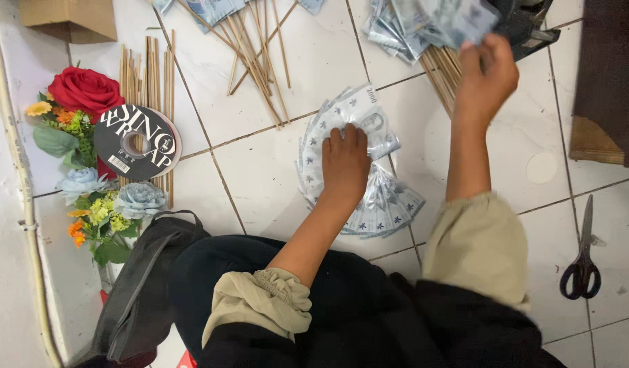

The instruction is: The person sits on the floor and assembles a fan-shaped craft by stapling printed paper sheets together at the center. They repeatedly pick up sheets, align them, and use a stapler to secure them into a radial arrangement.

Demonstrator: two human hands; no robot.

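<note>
My left hand (344, 163) presses flat on a fan of grey-blue banknotes (382, 201) spread on the white floor tiles. Its fingers lie together on the fan's upper part. My right hand (487, 78) is raised further out, gripping a blurred banknote (457, 19) above a pile of notes fixed to wooden sticks (438, 71). Both sleeves are beige and pushed up.
More wooden sticks (256, 58) lie fanned at the top centre. At the left are artificial flowers (86, 92), a dark ribbon spool (137, 143), upright sticks and a black bag (141, 286). Scissors (584, 255) lie at the right; a cardboard box (72, 17) sits top left.
</note>
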